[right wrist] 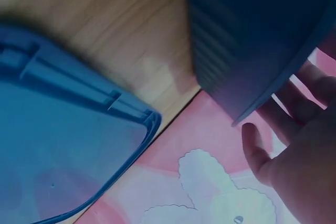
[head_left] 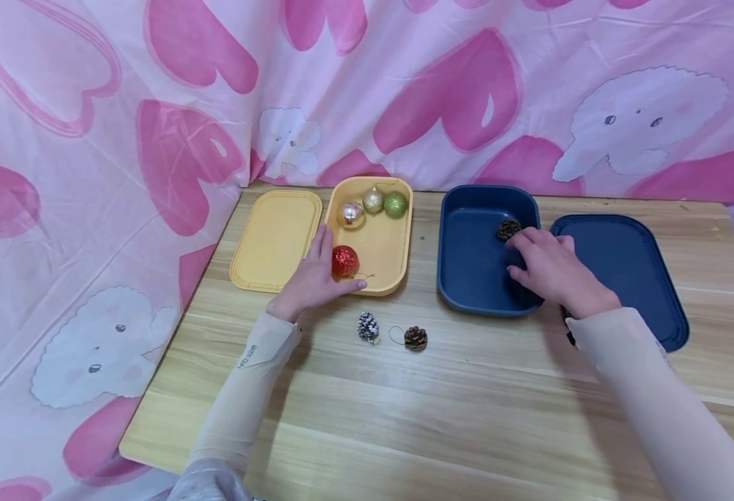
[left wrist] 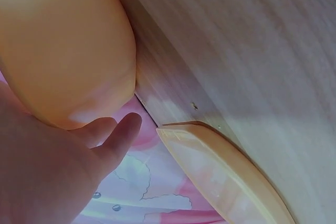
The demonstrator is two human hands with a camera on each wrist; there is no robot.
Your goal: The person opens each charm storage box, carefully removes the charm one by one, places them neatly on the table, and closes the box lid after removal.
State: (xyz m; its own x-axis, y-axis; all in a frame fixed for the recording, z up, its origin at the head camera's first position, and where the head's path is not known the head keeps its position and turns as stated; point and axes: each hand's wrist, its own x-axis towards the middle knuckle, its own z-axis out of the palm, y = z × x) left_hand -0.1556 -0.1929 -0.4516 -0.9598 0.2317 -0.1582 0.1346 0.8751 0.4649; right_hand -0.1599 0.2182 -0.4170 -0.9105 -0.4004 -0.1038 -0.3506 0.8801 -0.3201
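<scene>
My left hand (head_left: 313, 278) reaches over the near left side of the yellow box (head_left: 382, 240), fingers straight and thumb spread. A red bauble (head_left: 344, 261) lies in that box between its fingers and thumb. Farther back in the box are a shiny gold bauble (head_left: 350, 214), a pale glittery one (head_left: 373, 200) and a green one (head_left: 396, 204). My right hand (head_left: 551, 268) hangs over the right rim of the dark blue box (head_left: 473, 257), thumb apart from the fingers. At its fingertips is a brown pine cone (head_left: 508, 229), inside the box.
A frosted pine cone (head_left: 367, 327) and a brown pine cone (head_left: 415, 338) with a string loop lie on the wooden table (head_left: 429, 424) in front of the boxes. The yellow lid (head_left: 279, 236) lies at left, the blue lid (head_left: 617, 271) at right. A pink curtain (head_left: 354, 90) hangs behind.
</scene>
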